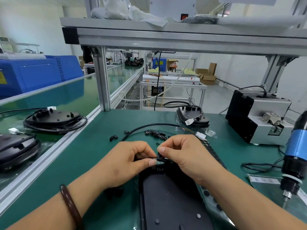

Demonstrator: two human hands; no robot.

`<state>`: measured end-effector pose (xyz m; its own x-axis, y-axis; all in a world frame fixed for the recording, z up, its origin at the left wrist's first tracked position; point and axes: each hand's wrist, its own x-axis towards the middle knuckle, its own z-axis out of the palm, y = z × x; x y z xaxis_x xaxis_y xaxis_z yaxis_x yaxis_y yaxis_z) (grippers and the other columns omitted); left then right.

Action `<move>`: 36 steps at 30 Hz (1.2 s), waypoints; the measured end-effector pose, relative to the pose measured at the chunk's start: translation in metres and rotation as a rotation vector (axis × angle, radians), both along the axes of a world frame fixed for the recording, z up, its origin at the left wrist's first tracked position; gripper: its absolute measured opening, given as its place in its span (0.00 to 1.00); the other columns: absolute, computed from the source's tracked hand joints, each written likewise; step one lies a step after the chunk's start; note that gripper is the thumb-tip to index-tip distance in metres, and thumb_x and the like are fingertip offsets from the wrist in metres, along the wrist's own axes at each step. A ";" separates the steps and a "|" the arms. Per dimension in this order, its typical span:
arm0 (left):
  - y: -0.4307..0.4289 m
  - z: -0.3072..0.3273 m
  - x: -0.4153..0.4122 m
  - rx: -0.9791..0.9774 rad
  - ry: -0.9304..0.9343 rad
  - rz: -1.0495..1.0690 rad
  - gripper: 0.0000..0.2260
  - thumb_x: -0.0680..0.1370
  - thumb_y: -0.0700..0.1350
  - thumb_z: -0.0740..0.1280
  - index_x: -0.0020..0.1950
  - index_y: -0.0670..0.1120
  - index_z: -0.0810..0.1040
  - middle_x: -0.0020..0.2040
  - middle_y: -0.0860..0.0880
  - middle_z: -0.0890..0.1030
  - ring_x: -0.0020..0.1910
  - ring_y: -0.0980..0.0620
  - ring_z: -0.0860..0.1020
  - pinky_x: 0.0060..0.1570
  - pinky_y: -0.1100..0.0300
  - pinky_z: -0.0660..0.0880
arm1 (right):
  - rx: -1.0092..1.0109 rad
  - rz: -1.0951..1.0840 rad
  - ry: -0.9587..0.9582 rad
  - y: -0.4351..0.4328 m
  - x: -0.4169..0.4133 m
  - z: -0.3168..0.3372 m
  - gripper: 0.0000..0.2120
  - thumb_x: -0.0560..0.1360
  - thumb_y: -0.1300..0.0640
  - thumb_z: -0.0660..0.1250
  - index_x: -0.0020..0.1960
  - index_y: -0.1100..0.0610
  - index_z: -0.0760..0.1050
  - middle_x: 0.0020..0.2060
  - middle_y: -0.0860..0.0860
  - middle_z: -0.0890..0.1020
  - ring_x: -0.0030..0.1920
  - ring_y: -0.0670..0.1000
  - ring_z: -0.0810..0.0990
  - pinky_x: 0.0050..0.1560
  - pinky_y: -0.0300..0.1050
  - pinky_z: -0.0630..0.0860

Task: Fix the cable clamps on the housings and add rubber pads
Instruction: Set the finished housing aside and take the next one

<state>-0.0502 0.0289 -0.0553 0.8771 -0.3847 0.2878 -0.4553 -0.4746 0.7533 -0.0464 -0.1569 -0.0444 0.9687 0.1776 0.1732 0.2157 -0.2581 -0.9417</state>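
A black housing (169,196) lies in front of me on the green mat. My left hand (126,163) pinches the black cable (149,125) at the housing's far end. My right hand (186,155) pinches a small black cable clamp (160,156) on that cable, right beside my left fingertips. The cable loops away over the mat to a white connector (200,135). A sheet of black rubber pads (211,196) lies under my right wrist. Loose black clamps (155,133) lie beyond my hands.
An electric screwdriver (294,156) hangs at the right, above a label sheet (264,180). A screw feeder box (255,117) stands at the back right. Another housing (193,116) sits behind; two more (53,119) rest on the conveyor at left. A frame post (103,78) rises behind.
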 end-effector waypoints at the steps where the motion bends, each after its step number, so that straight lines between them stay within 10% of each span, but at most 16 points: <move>1: 0.000 0.000 0.000 -0.012 0.001 0.000 0.04 0.73 0.44 0.73 0.42 0.53 0.81 0.37 0.56 0.83 0.35 0.63 0.79 0.39 0.72 0.73 | 0.018 -0.020 -0.004 0.000 0.000 -0.001 0.06 0.72 0.62 0.73 0.37 0.56 0.82 0.32 0.53 0.81 0.33 0.45 0.75 0.37 0.36 0.72; 22: -0.004 -0.003 -0.003 -0.008 -0.123 0.052 0.12 0.74 0.44 0.72 0.49 0.61 0.75 0.37 0.57 0.81 0.36 0.61 0.78 0.40 0.70 0.72 | -0.176 0.240 0.060 -0.018 0.005 0.009 0.03 0.70 0.61 0.74 0.38 0.56 0.83 0.35 0.52 0.83 0.38 0.47 0.77 0.46 0.44 0.74; 31: -0.006 -0.006 -0.006 0.035 -0.156 0.042 0.13 0.73 0.43 0.71 0.43 0.63 0.82 0.43 0.67 0.82 0.46 0.69 0.79 0.46 0.79 0.70 | 0.133 -0.035 -0.016 -0.067 0.012 0.061 0.02 0.72 0.64 0.71 0.43 0.59 0.78 0.33 0.50 0.80 0.31 0.44 0.75 0.32 0.34 0.74; 36: -0.008 -0.005 -0.007 0.026 -0.129 0.006 0.10 0.70 0.54 0.66 0.48 0.66 0.80 0.43 0.65 0.83 0.46 0.67 0.79 0.45 0.78 0.70 | -0.083 -0.127 -0.002 -0.109 0.012 0.084 0.02 0.72 0.64 0.72 0.42 0.62 0.80 0.35 0.57 0.84 0.31 0.47 0.80 0.29 0.35 0.75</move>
<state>-0.0572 0.0208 -0.0607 0.8356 -0.3882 0.3886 -0.5449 -0.4963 0.6759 -0.0341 -0.2656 0.0400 0.9841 0.0672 0.1647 0.1778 -0.3606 -0.9156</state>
